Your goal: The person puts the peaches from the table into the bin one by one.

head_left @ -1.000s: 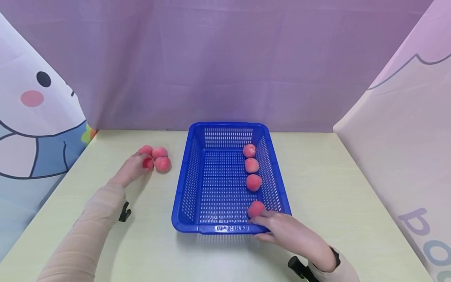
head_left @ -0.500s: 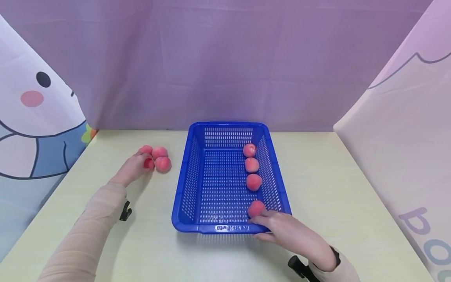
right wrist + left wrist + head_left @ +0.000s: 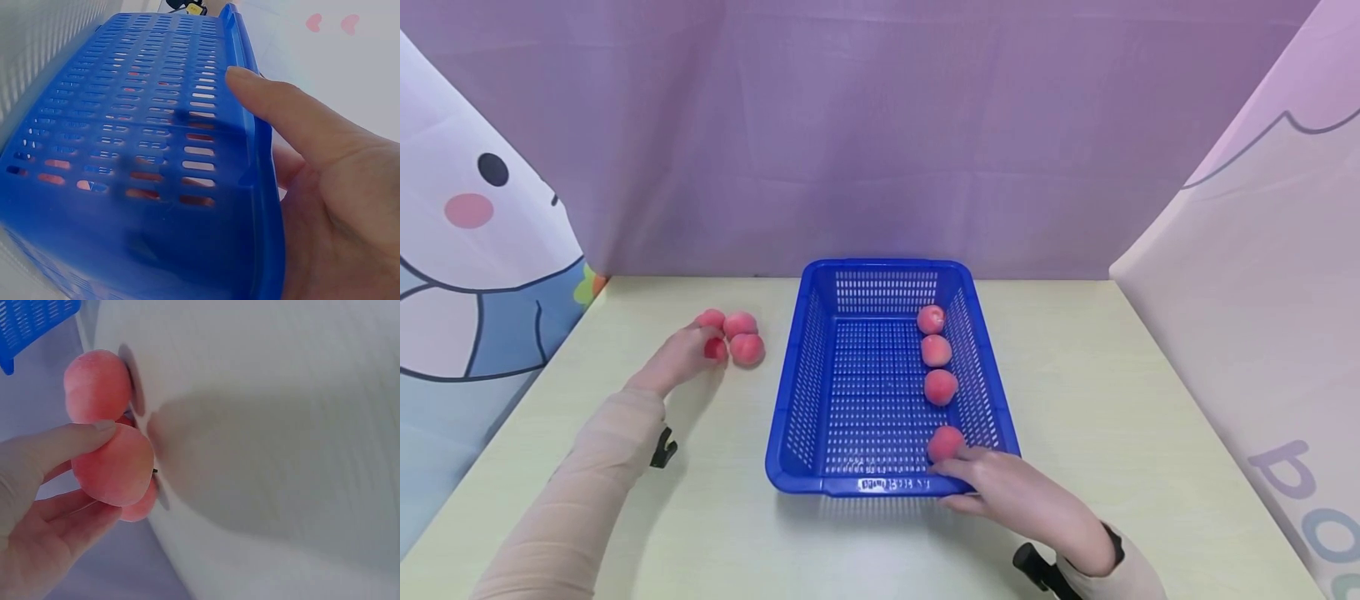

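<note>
My left hand (image 3: 679, 358) pinches a pink, fuzzy peach (image 3: 115, 465) between thumb and fingers, at the left of the table. A peach (image 3: 747, 350) lies just right of it, with another peach (image 3: 741, 325) behind that one. A further peach (image 3: 710, 318) shows partly beyond my left fingers. My right hand (image 3: 1007, 492) grips the near right corner of a blue plastic basket (image 3: 865, 486). The right wrist view has the thumb (image 3: 275, 97) on the outside of the rim. Inside the basket, the fingers reach beside a peach (image 3: 945, 443).
More peaches line the basket's right side, among them a far peach (image 3: 931, 320) and a middle peach (image 3: 940, 388). A purple cloth (image 3: 880, 142) hangs behind the pale table (image 3: 1075, 375). Printed panels stand at the left (image 3: 467, 317) and right.
My left forearm has shifted slightly to the left, while the hand stays at the peach. My right hand, the basket and the other peaches look unmoved.
</note>
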Available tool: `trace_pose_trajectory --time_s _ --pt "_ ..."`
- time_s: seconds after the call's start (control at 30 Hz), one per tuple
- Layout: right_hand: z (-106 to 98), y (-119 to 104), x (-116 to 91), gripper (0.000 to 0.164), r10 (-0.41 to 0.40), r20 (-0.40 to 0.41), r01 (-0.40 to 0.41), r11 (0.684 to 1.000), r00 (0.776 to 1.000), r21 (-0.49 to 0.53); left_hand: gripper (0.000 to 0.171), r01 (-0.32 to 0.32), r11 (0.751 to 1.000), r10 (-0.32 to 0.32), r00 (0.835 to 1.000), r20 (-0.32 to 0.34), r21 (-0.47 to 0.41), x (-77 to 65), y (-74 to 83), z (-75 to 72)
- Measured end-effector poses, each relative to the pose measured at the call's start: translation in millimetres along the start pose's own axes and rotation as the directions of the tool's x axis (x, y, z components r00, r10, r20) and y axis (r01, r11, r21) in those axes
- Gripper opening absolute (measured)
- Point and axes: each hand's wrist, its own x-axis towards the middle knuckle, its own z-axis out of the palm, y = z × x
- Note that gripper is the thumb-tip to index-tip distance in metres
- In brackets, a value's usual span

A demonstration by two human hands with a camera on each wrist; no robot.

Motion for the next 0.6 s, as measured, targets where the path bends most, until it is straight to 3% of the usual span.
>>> trace_pose_trajectory --time_s 0.2,0.6 --pt "-1 -1 0 0.027 0.004 0.006 -0.004 1.000 1.000 0.008 0.022 -0.045 0.998 0.045 0.999 0.001 0.042 2.6 7.6 -8.3" --pt "-1 -1 0 0.027 0.000 0.002 0.000 1.000 1.000 -0.001 0.031 -0.040 0.996 0.039 0.999 0.022 0.086 9.3 26.7 -24.1"
